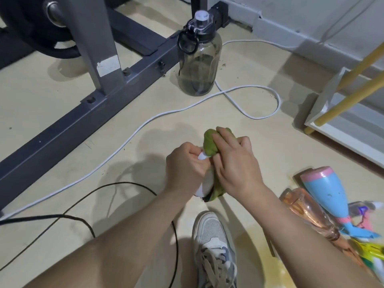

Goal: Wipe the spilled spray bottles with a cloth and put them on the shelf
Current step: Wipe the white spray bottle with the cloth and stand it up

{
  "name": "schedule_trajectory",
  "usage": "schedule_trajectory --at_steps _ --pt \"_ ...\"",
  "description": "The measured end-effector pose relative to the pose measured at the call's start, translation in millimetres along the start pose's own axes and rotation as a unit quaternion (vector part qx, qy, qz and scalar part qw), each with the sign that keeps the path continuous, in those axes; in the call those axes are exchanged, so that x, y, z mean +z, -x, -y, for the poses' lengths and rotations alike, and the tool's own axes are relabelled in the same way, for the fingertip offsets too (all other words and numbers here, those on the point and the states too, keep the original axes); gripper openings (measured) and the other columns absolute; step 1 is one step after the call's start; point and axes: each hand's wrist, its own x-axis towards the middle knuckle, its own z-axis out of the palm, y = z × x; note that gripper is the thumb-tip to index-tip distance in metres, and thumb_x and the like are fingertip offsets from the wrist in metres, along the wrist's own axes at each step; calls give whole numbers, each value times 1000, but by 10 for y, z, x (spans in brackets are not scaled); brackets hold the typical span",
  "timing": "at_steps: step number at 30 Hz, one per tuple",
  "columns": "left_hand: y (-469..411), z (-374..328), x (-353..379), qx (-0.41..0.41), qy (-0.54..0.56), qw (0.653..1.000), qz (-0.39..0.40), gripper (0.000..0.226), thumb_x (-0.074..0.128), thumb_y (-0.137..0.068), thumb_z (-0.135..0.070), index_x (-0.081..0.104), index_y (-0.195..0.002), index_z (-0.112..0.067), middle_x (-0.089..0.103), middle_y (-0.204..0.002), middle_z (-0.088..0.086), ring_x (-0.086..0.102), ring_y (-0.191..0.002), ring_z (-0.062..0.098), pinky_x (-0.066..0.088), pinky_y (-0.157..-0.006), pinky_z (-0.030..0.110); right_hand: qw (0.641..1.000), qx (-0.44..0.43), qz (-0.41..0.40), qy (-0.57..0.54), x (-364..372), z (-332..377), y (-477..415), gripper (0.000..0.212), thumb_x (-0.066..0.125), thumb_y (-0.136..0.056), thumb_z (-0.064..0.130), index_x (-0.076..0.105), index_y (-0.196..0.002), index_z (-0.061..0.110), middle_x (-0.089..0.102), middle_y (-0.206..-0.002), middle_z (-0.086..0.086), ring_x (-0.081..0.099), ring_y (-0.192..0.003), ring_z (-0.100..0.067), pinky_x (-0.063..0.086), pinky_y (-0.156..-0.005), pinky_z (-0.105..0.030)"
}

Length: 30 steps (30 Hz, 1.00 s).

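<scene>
"Starting wide, what's biggest down there?"
"Grey gym frame (83, 113), running across the floor (52, 88) on my left. The white shelf (340, 129) with yellow rails sits off to my right, low by the wall."
"Next down?"
"Dark water jug (197, 65), upright, just beside the frame. A white cable (145, 125) loops past it and a black cable (83, 219) curves by my left leg. My shoe (214, 246) is planted right below my hands."
"And the spilled ones?"
"Blue bottle (326, 196) and pink bottle (305, 210) are on their sides by my right forearm, the blue one lying across the pink, next to a yellow puddle (255, 252)."
"Hands?"
"Both are out in front of me. Left hand (185, 161) is curled tight round the top of the white bottle (205, 181). Right hand (234, 165) is wrapped over the green cloth (212, 144), pressing it against the bottle's side. That bottle's tilted, base toward me, between my two hands, well apart from the shelf."
</scene>
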Motion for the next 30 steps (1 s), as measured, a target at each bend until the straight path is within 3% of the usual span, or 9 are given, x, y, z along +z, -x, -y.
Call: schedule_trajectory --at_steps 4,8,11,14,17,19,25,28,30 --pt "-68 -27 104 44 2 999 -25 20 77 -77 -25 59 -69 -21 55 -57 -10 53 -61 14 44 -59 29 998 50 -11 -33 81 -90 -160 67 10 -79 34 48 -133 21 45 -144 2 47 -95 -34 33 -88 -34" --pt "-46 14 88 33 -32 999 -24 22 77 -76 -27 58 -68 -18 55 -56 -8 55 -63 17 45 -62 30 987 116 3 -113 157 -274 -207 20 28 -84 18 47 -90 21 55 -93 -2 49 -82 -34 39 -75 -37" --pt "-40 131 -4 -19 -2 999 -41 20 75 -78 -27 58 -70 -22 62 -63 -7 62 -67 9 46 -64 20 954 228 -2 -195 189 -447 -55 30 39 -90 6 66 -101 15 67 -93 -5 58 -88 -27 44 -78 -30" --pt "-83 202 -69 -31 84 995 -44 18 77 -75 -26 60 -71 -24 68 -71 -2 70 -75 23 56 -74 41 853 321 -69 -405 75 -420 38 33 40 -92 7 70 -104 9 69 -87 -4 63 -83 -22 50 -78 -31" --pt "-86 183 -141 -38 118 991 -52 16 76 -78 -18 61 -75 -24 71 -76 -2 70 -78 26 56 -76 50 741 325 -64 -584 -34 -343 32 31 41 -97 2 67 -113 6 70 -91 -8 65 -83 -23 53 -81 -36" --pt "-87 182 -173 -6 78 996 -44 13 74 -81 -19 62 -78 -24 70 -76 -5 67 -76 21 55 -75 45 749 285 -34 -597 36 -223 52 35 42 -99 3 65 -122 14 73 -104 -3 68 -92 -19 54 -88 -34" --pt "-145 122 -192 129 -157 978 -54 22 61 -91 -32 51 -87 -14 64 -71 1 58 -70 28 46 -63 38 905 208 127 -349 750 -30 88 52 38 -101 13 34 -151 26 59 -127 2 56 -114 -18 39 -94 -21" --pt "-245 123 -274 81 -157 983 -58 21 58 -91 -31 47 -90 -14 62 -72 1 56 -70 27 39 -59 35 912 227 186 -285 788 -214 66 46 39 -101 12 42 -146 21 64 -127 -6 59 -118 -28 44 -99 -30" --pt "-293 70 -293 45 -157 986 -35 22 60 -89 -32 48 -90 -15 60 -74 -1 56 -71 26 38 -58 32 893 268 153 -327 614 -279 45 35 40 -100 12 57 -130 17 69 -117 -11 65 -108 -31 50 -98 -40"
